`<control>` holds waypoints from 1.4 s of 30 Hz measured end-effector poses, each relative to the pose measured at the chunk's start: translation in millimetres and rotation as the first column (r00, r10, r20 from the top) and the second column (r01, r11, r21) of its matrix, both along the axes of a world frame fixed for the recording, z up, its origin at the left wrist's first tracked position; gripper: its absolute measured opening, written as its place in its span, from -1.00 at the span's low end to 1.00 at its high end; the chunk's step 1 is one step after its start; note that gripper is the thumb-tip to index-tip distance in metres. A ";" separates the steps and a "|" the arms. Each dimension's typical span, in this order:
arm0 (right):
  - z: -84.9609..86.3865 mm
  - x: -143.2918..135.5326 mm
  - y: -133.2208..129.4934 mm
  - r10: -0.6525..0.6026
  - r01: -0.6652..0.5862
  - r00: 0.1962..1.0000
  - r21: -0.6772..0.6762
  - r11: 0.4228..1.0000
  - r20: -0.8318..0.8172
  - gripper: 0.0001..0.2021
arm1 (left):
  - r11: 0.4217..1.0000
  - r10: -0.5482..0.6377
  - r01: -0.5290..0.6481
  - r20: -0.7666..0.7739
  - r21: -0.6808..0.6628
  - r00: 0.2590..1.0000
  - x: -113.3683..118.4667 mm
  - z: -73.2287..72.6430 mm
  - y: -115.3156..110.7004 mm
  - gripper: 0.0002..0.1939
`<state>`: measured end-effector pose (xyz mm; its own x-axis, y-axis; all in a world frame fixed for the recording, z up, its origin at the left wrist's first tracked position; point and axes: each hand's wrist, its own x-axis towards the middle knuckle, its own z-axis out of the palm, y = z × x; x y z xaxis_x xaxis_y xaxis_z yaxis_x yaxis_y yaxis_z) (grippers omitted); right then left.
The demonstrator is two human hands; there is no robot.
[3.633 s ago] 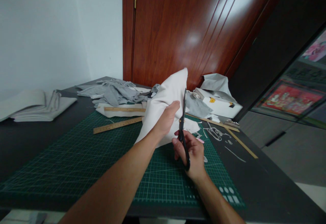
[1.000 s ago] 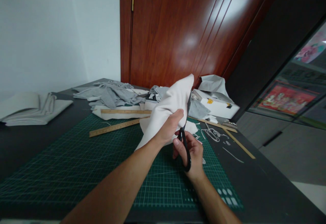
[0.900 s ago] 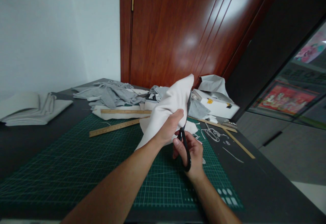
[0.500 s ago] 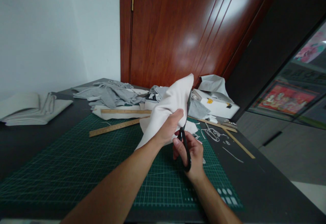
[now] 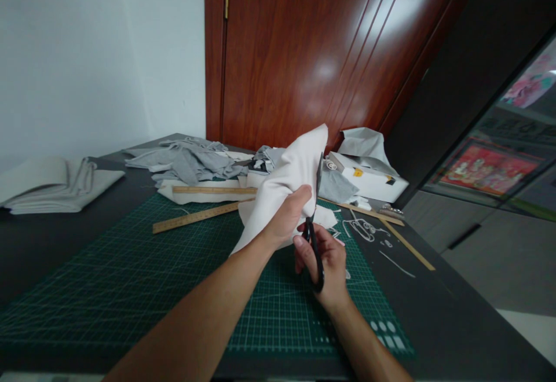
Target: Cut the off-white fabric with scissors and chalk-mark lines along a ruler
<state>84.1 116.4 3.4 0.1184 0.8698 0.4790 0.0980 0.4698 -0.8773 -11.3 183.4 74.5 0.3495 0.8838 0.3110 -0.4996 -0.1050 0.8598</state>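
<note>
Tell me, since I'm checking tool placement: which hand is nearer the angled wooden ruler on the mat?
Left. The left hand grips the white cloth just right of the angled wooden ruler; the right hand, holding scissors, sits farther right.

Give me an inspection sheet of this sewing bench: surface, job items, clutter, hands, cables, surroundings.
Surface: green gridded cutting mat on a dark table.
Job's things: white fabric piece held up; black-handled scissors at its right edge.
Clutter: grey fabric scraps, two wooden rulers, white box, folded cloth.
Hands: left hand grips the fabric; right hand holds the scissors.
Cables: nothing seen.
Surroundings: red-brown wooden door, white wall.
</note>
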 end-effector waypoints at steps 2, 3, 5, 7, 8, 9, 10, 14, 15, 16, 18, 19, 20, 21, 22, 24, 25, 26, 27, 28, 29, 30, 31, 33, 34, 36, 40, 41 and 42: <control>0.0 -0.4 -0.2 -0.001 0.001 1.000 0.001 1.000 0.006 -0.72 | 1.000 -0.003 0.003 0.001 0.000 1.000 0.2 -0.1 0.1 -0.59; 0.0 -0.5 -0.3 -0.001 0.001 1.000 0.002 1.000 0.010 -0.72 | 1.000 -0.001 0.001 0.002 0.000 1.000 0.2 -0.1 0.2 -0.59; 0.0 -0.4 -0.3 -0.003 0.003 1.000 0.004 1.000 0.015 -0.73 | 1.000 0.003 -0.003 0.002 0.001 1.000 0.1 -0.1 0.4 -0.60; 0.1 0.0 -0.4 -0.006 0.006 1.000 0.005 1.000 0.018 -0.73 | 1.000 0.009 -0.009 0.000 0.002 1.000 -0.2 0.0 0.5 -0.60; 0.2 0.2 -0.4 -0.007 0.007 1.000 0.005 1.000 0.019 -0.73 | 1.000 0.011 -0.011 -0.002 0.002 1.000 -0.4 0.0 0.5 -0.60; 0.4 0.4 -0.4 -0.008 0.008 1.000 0.004 1.000 0.021 -0.73 | 1.000 0.012 -0.012 -0.004 0.002 1.000 -0.6 -0.1 0.5 -0.60; 0.5 0.5 -0.5 -0.009 0.009 1.000 0.004 1.000 0.022 -0.73 | 1.000 0.013 -0.013 -0.006 0.001 1.000 -0.7 -0.2 0.5 -0.61; 0.4 0.4 -0.3 -0.011 0.010 1.000 0.008 1.000 0.027 -0.74 | 1.000 0.016 -0.016 -0.012 -0.002 1.000 -0.6 -0.6 0.9 -0.62; 0.1 0.4 -0.2 -0.012 0.012 1.000 0.009 1.000 0.028 -0.74 | 1.000 0.017 -0.017 -0.012 -0.001 1.000 -0.5 -0.6 0.9 -0.62; -0.2 0.3 -0.1 -0.014 0.013 1.000 0.009 1.000 0.028 -0.74 | 1.000 0.019 -0.019 -0.010 0.001 1.000 -0.4 -0.5 0.9 -0.62; -0.7 0.2 0.0 -0.017 0.016 0.999 0.010 1.000 0.028 -0.73 | 1.000 0.024 -0.024 -0.003 0.006 1.000 -0.3 -0.2 0.6 -0.63; -0.7 0.1 -0.1 -0.018 0.018 0.999 0.009 1.000 0.028 -0.73 | 1.000 0.027 -0.027 0.002 0.008 1.000 -0.3 -0.1 0.4 -0.63; -0.7 0.0 -0.2 -0.019 0.019 0.999 0.009 1.000 0.028 -0.72 | 1.000 0.029 -0.029 0.007 0.008 1.000 -0.4 -0.1 0.2 -0.64; -0.5 -0.2 -0.4 -0.019 0.019 0.999 0.009 1.000 0.029 -0.72 | 0.999 0.031 -0.031 0.012 0.007 0.999 -0.5 -0.1 0.1 -0.64; -0.1 -0.4 -0.6 -0.019 0.019 0.999 0.009 1.000 0.029 -0.72 | 0.999 0.033 -0.033 0.017 0.005 0.999 -0.6 -0.3 0.0 -0.65; 0.5 -0.9 -1.0 -0.020 0.020 0.999 0.010 1.000 0.031 -0.72 | 0.999 0.035 -0.035 0.025 -0.003 0.999 -0.5 -0.7 0.1 -0.65; 0.8 -1.2 -1.2 -0.020 0.020 0.999 0.010 1.000 0.031 -0.72 | 0.999 0.036 -0.035 0.029 -0.007 0.999 -0.4 -1.0 0.2 -0.65; 0.9 -1.4 -1.3 -0.021 0.021 0.999 0.010 1.000 0.031 -0.72 | 0.999 0.035 -0.035 0.033 -0.011 0.999 -0.2 -1.2 0.3 -0.66; 1.0 -1.6 -1.3 -0.022 0.022 0.999 0.010 1.000 0.031 -0.72 | 0.999 0.034 -0.034 0.036 -0.015 0.999 0.0 -1.4 0.4 -0.66; 0.9 -1.7 -1.2 -0.023 0.022 0.999 0.010 1.000 0.030 -0.72 | 0.999 0.033 -0.032 0.038 -0.017 0.999 0.1 -1.5 0.5 -0.67; 0.9 -1.6 -1.2 -0.023 0.023 0.999 0.009 1.000 0.031 -0.72 | 0.999 0.032 -0.031 0.041 -0.018 0.999 0.2 -1.6 0.5 -0.67; 0.9 -1.5 -1.2 -0.023 0.023 0.999 0.009 1.000 0.031 -0.72 | 0.999 0.032 -0.031 0.044 -0.018 0.999 0.3 -1.6 0.4 -0.68; 0.9 -1.3 -1.2 -0.024 0.023 0.999 0.009 1.000 0.032 -0.72 | 0.999 0.032 -0.031 0.046 -0.018 0.998 0.3 -1.6 0.4 -0.68; 1.3 -1.0 -1.3 -0.026 0.025 0.999 0.011 1.000 0.035 -0.73 | 0.999 0.035 -0.034 0.050 -0.016 0.998 0.3 -1.6 0.3 -0.68; 1.6 -1.0 -1.5 -0.026 0.026 0.999 0.012 1.000 0.038 -0.73 | 0.999 0.035 -0.034 0.050 -0.015 0.998 0.3 -1.6 0.4 -0.68; 2.1 -1.0 -1.7 -0.027 0.026 0.999 0.016 1.000 0.045 -0.73 | 0.999 0.034 -0.033 0.049 -0.015 0.998 0.2 -1.8 0.6 -0.69; 2.6 -0.9 -2.0 -0.033 0.032 0.999 0.018 0.999 0.044 -0.73 | 0.999 0.038 -0.037 0.049 -0.016 0.998 0.0 -2.6 1.5 -0.68; 2.5 -0.8 -1.9 -0.034 0.033 0.999 0.017 0.999 0.041 -0.73 | 0.999 0.040 -0.039 0.048 -0.016 0.998 0.0 -2.7 1.7 -0.68; 2.3 -0.7 -1.8 -0.033 0.032 0.999 0.015 0.999 0.039 -0.73 | 0.999 0.039 -0.038 0.046 -0.017 0.998 0.0 -2.8 1.7 -0.67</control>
<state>83.5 114.6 5.8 0.1272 0.8587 0.4964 0.1476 0.4785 -0.8656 -11.3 185.1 71.7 0.3004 0.9015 0.3115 -0.5346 -0.1113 0.8377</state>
